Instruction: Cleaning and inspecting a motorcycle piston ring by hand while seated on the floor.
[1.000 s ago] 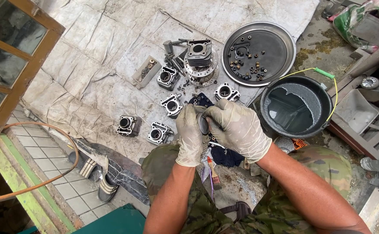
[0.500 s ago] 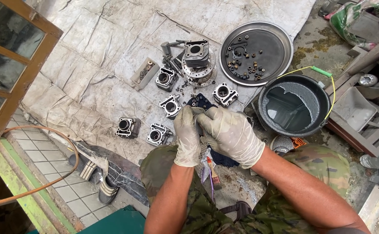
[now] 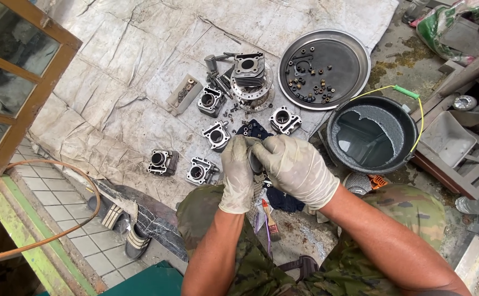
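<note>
Dark part sat between your gloved hands, above your knees and just below the engine castings on the tarp. Your left hand gripped it from the left; your right hand closed over it from the right. Round tray and black bucket lay to the right.

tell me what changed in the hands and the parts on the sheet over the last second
Little changed. Both gloved hands stay together over the small dark round part; the left hand keeps gripping it from the side, while the right hand has shifted its fingers slightly over the top. Nothing was picked up or let go. The grey metal engine cylinders, the round metal tray of small parts and the black bucket lie as before.
</note>
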